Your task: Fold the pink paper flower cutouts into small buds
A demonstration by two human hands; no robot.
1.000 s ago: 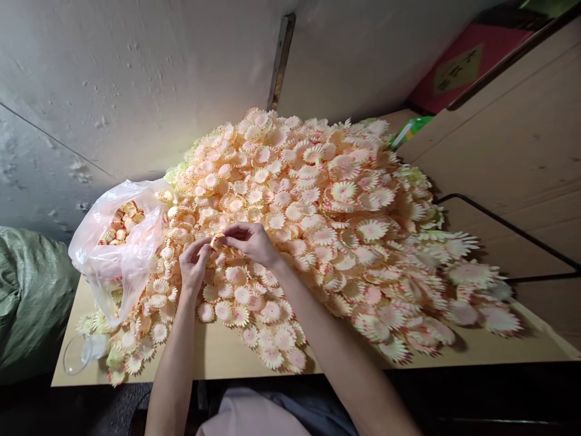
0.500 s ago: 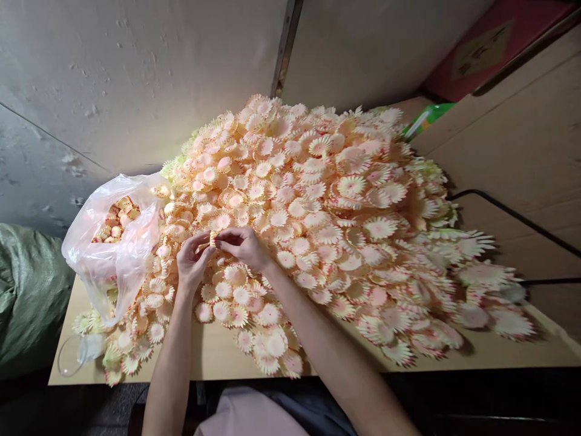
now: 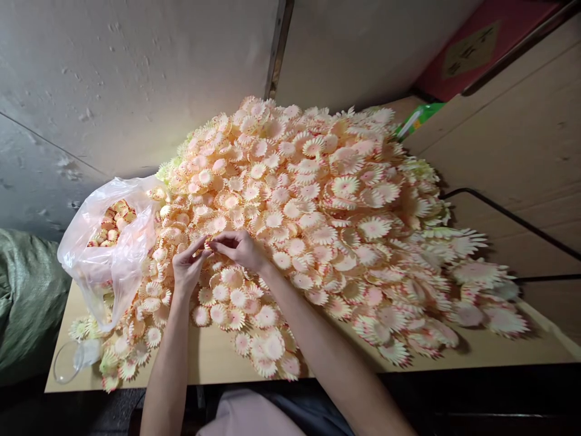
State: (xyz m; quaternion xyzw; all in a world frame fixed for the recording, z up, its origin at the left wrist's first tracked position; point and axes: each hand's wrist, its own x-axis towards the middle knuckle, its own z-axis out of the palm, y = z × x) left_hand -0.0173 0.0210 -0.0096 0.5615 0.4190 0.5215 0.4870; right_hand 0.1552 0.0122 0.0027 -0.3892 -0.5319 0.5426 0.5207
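My left hand (image 3: 187, 266) and my right hand (image 3: 241, 249) meet over the left part of a big heap of pale pink and cream artificial flower petals (image 3: 297, 209). Both are closed, fingertips pinching one small curled petal piece (image 3: 207, 243) between them. Its cream and red edge just shows; the fingers cover most of it. To the left of my hands stands a clear plastic bag (image 3: 131, 260), with small rolled-up petal pieces (image 3: 117, 219) visible in its opening. The heap's petals are round with notched edges, many tipped in red.
The heap lies on a light wooden table (image 3: 213, 357) against a grey wall (image 3: 136, 79). A clear round container (image 3: 68, 362) sits at the front left corner. A green sack (image 3: 31, 303) stands left of the table. Cardboard (image 3: 512, 151) and a black bar (image 3: 512, 221) are at the right.
My hands stay together on the petal piece, which now shows less between the fingertips. The left fingers have drawn closer over it. The whole view has shifted slightly.
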